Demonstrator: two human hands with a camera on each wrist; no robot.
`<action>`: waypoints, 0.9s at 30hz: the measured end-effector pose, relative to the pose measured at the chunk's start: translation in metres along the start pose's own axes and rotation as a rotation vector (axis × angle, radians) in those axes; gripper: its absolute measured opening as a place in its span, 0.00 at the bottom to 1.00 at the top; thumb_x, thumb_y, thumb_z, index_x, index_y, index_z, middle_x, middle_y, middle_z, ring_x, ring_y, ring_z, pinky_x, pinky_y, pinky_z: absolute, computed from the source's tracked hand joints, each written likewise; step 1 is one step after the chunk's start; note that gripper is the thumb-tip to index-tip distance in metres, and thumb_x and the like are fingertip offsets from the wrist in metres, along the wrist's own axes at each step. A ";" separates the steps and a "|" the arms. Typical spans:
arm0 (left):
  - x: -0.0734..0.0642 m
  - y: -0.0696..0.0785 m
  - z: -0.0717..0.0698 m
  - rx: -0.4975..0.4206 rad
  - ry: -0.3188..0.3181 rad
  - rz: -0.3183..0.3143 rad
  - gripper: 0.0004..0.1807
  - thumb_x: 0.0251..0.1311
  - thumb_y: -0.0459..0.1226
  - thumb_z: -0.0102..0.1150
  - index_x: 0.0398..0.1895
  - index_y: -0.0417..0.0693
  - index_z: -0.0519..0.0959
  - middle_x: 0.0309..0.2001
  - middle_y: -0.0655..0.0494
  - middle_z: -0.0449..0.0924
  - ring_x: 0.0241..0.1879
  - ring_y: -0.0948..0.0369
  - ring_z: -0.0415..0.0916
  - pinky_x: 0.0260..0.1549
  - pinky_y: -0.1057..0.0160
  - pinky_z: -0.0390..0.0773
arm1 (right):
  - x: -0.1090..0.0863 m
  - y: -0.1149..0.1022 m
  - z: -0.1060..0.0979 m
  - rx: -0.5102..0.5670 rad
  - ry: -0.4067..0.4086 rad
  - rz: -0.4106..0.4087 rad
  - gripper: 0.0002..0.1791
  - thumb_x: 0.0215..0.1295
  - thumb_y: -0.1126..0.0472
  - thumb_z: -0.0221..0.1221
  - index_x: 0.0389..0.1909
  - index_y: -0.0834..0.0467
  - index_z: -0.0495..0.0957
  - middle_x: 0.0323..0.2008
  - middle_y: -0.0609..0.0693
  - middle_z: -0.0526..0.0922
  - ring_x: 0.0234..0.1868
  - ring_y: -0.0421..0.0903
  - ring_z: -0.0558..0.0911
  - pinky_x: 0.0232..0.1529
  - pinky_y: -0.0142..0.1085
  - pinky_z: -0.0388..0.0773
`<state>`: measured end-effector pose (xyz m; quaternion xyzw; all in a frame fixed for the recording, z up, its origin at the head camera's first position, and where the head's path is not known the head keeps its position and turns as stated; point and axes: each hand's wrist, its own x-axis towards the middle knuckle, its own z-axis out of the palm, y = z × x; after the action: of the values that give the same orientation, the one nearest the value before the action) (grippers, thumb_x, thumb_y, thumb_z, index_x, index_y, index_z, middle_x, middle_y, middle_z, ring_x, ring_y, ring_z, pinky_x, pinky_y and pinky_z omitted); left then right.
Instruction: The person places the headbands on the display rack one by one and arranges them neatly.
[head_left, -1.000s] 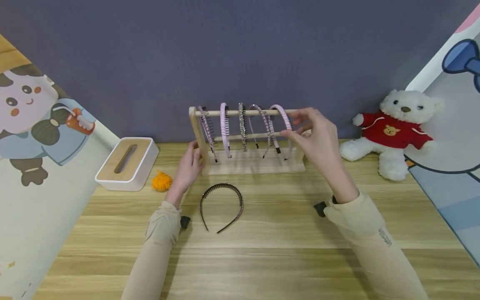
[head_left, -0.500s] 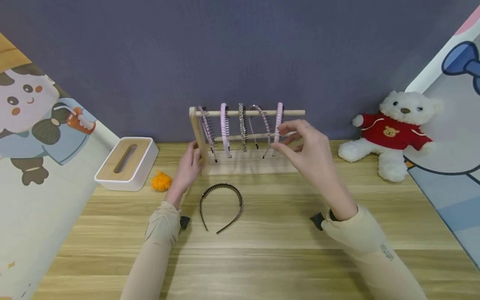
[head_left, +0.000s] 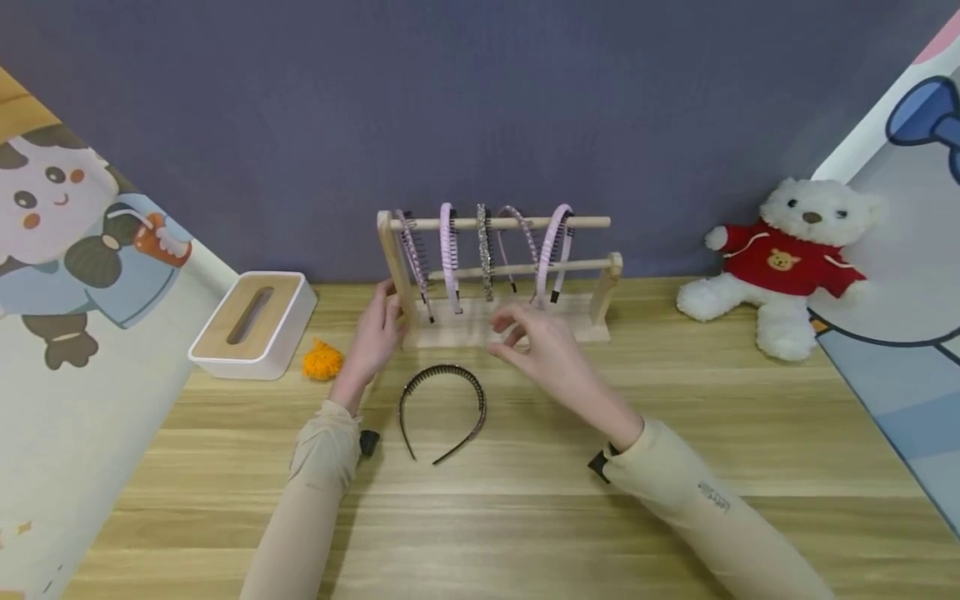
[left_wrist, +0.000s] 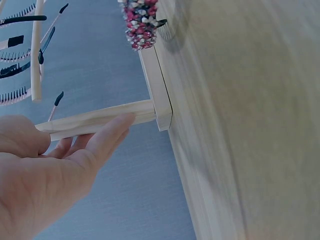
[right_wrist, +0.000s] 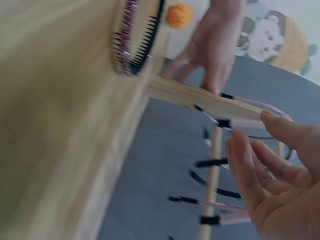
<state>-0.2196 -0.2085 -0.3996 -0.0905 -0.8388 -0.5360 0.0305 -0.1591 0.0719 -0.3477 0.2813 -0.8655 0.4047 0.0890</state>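
A wooden headband rack (head_left: 510,223) stands at the back of the table, with several headbands hung along its bars. My left hand (head_left: 377,333) grips the rack's left post (left_wrist: 100,117), thumb on one side and fingers on the other. At the right of the row hangs a pink wrapped headband (head_left: 550,246); a glittery silver one (head_left: 483,258) is mid-row. In front of the rack base, my right hand (head_left: 551,350) holds nothing, its fingers loosely bent. A dark toothed headband (head_left: 447,369) with red and silver beads (left_wrist: 141,25) lies on the table before the rack.
To the left sit a white tissue box (head_left: 281,354) with a wooden lid and a small orange fuzzy ball (head_left: 323,362). A white teddy bear (head_left: 783,258) in a red top leans at the right. A dark panel (head_left: 480,100) rises behind the table.
My right hand has let go of the right-hand pink headband, after sliding it left along the bar, and moved left and down toward the table headband. My left hand has stayed on the post.
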 end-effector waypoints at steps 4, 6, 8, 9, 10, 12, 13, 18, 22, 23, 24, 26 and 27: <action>0.002 0.000 0.000 -0.004 -0.005 0.009 0.28 0.89 0.41 0.33 0.84 0.39 0.54 0.78 0.33 0.61 0.73 0.34 0.67 0.65 0.42 0.80 | 0.001 0.006 0.014 -0.009 -0.081 0.071 0.20 0.65 0.68 0.75 0.55 0.70 0.82 0.49 0.62 0.88 0.40 0.52 0.89 0.48 0.43 0.91; 0.003 0.000 0.000 -0.010 -0.008 0.009 0.28 0.89 0.41 0.32 0.84 0.39 0.54 0.78 0.33 0.61 0.73 0.34 0.67 0.65 0.42 0.80 | 0.002 0.008 0.020 -0.008 -0.123 0.103 0.20 0.66 0.68 0.74 0.56 0.70 0.82 0.50 0.64 0.87 0.41 0.52 0.89 0.46 0.41 0.92; 0.003 -0.001 0.000 -0.016 -0.008 0.005 0.28 0.89 0.41 0.32 0.84 0.39 0.54 0.78 0.33 0.61 0.73 0.34 0.67 0.66 0.42 0.80 | 0.002 0.010 0.026 -0.013 -0.159 0.130 0.20 0.66 0.68 0.73 0.56 0.71 0.82 0.50 0.64 0.87 0.41 0.52 0.90 0.45 0.39 0.91; 0.003 -0.001 0.000 -0.020 -0.008 0.001 0.28 0.89 0.41 0.32 0.84 0.39 0.54 0.78 0.33 0.60 0.73 0.34 0.67 0.66 0.42 0.80 | 0.002 0.011 0.029 -0.014 -0.174 0.140 0.20 0.66 0.68 0.73 0.55 0.71 0.82 0.50 0.64 0.87 0.41 0.52 0.90 0.45 0.37 0.91; 0.003 -0.001 0.000 -0.024 -0.007 -0.002 0.28 0.89 0.41 0.32 0.84 0.39 0.54 0.78 0.33 0.60 0.74 0.35 0.66 0.66 0.42 0.79 | 0.002 0.011 0.032 -0.016 -0.189 0.152 0.20 0.66 0.68 0.74 0.55 0.71 0.82 0.50 0.64 0.87 0.42 0.52 0.90 0.44 0.36 0.91; 0.002 -0.002 0.000 -0.026 -0.008 -0.008 0.28 0.89 0.41 0.32 0.84 0.40 0.54 0.78 0.34 0.60 0.74 0.35 0.66 0.66 0.42 0.79 | 0.001 0.012 0.037 -0.022 -0.215 0.167 0.20 0.66 0.68 0.74 0.55 0.71 0.82 0.50 0.64 0.87 0.43 0.53 0.90 0.44 0.33 0.91; 0.002 -0.002 0.000 -0.028 -0.008 -0.009 0.28 0.89 0.40 0.32 0.84 0.40 0.54 0.78 0.34 0.60 0.74 0.35 0.66 0.66 0.42 0.79 | 0.001 0.012 0.039 -0.025 -0.229 0.178 0.21 0.66 0.67 0.74 0.55 0.71 0.82 0.50 0.64 0.87 0.44 0.54 0.90 0.44 0.33 0.91; 0.001 -0.003 0.001 -0.026 -0.008 -0.006 0.28 0.89 0.40 0.32 0.85 0.40 0.54 0.78 0.34 0.61 0.74 0.36 0.67 0.66 0.42 0.80 | 0.001 0.015 0.049 -0.060 -0.294 0.221 0.24 0.63 0.66 0.76 0.57 0.71 0.81 0.47 0.62 0.86 0.45 0.54 0.89 0.47 0.34 0.90; 0.002 -0.002 0.001 -0.025 -0.008 0.001 0.28 0.89 0.40 0.32 0.85 0.39 0.54 0.78 0.34 0.61 0.73 0.36 0.67 0.66 0.42 0.80 | 0.001 0.018 0.054 -0.107 -0.326 0.222 0.25 0.62 0.65 0.77 0.57 0.70 0.82 0.44 0.59 0.87 0.39 0.48 0.85 0.45 0.35 0.89; 0.002 -0.002 0.001 -0.024 -0.008 0.002 0.28 0.89 0.40 0.32 0.85 0.40 0.54 0.78 0.34 0.61 0.73 0.36 0.67 0.66 0.42 0.80 | 0.001 0.018 0.055 -0.116 -0.331 0.220 0.24 0.62 0.65 0.77 0.56 0.70 0.82 0.44 0.58 0.87 0.37 0.47 0.84 0.43 0.35 0.88; 0.002 -0.002 0.001 -0.023 -0.008 0.002 0.28 0.89 0.40 0.32 0.85 0.40 0.54 0.78 0.34 0.61 0.73 0.36 0.68 0.65 0.42 0.80 | 0.001 0.018 0.056 -0.119 -0.335 0.221 0.23 0.62 0.66 0.77 0.55 0.69 0.82 0.43 0.58 0.87 0.36 0.46 0.83 0.42 0.34 0.88; 0.002 -0.002 0.001 -0.022 -0.007 0.001 0.28 0.89 0.40 0.32 0.84 0.40 0.54 0.78 0.34 0.61 0.73 0.36 0.68 0.65 0.42 0.80 | 0.001 0.019 0.058 -0.112 -0.341 0.225 0.21 0.61 0.66 0.77 0.52 0.68 0.83 0.41 0.56 0.87 0.34 0.44 0.81 0.39 0.33 0.87; 0.002 -0.002 0.001 -0.023 -0.007 0.000 0.28 0.89 0.39 0.32 0.84 0.39 0.54 0.78 0.34 0.61 0.73 0.35 0.68 0.65 0.42 0.80 | 0.001 0.019 0.059 -0.107 -0.348 0.230 0.20 0.60 0.67 0.78 0.50 0.67 0.83 0.39 0.54 0.87 0.32 0.43 0.80 0.37 0.32 0.86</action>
<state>-0.2220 -0.2086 -0.4017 -0.0927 -0.8327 -0.5453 0.0265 -0.1664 0.0371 -0.3985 0.2411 -0.9144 0.3112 -0.0938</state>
